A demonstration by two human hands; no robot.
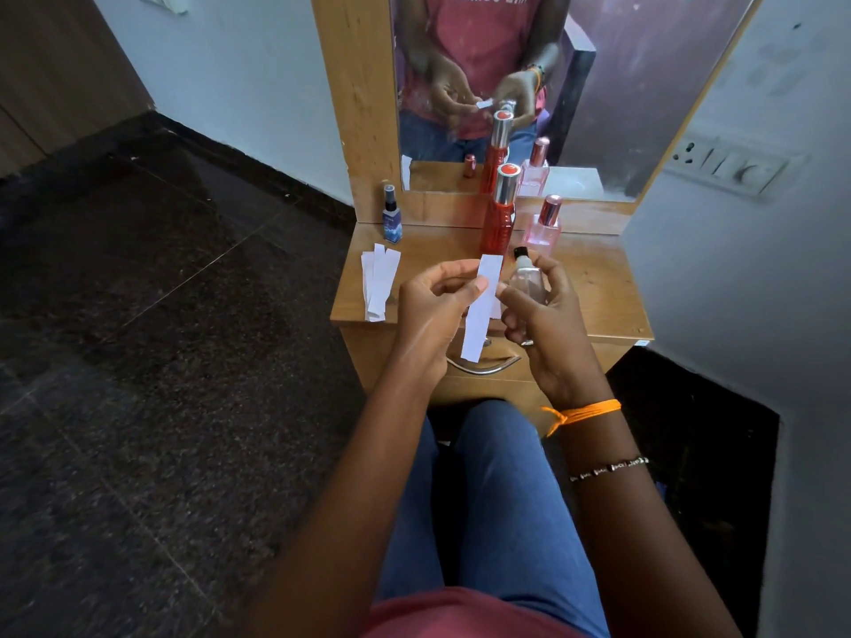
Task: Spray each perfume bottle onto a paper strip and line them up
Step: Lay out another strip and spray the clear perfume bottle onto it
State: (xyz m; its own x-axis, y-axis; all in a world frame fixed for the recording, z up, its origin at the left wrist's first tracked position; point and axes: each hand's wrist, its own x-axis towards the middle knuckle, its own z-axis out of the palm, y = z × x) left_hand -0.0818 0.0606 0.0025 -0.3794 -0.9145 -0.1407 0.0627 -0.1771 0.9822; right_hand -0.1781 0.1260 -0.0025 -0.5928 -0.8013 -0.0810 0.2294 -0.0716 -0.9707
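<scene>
The left hand (430, 310) pinches a white paper strip (481, 308) above the desk's (598, 287) front edge, while the right hand (541, 324) grips a small clear bottle (527, 278) beside it. More strips (378, 280) lie near the desk's left edge, with a blue bottle (391, 216), a red bottle (499, 218) and a pink bottle (545, 225) along the back.

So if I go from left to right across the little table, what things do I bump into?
Spare paper strips → blue bottle → left hand → held paper strip → red bottle → clear bottle in the right hand → pink bottle.
</scene>
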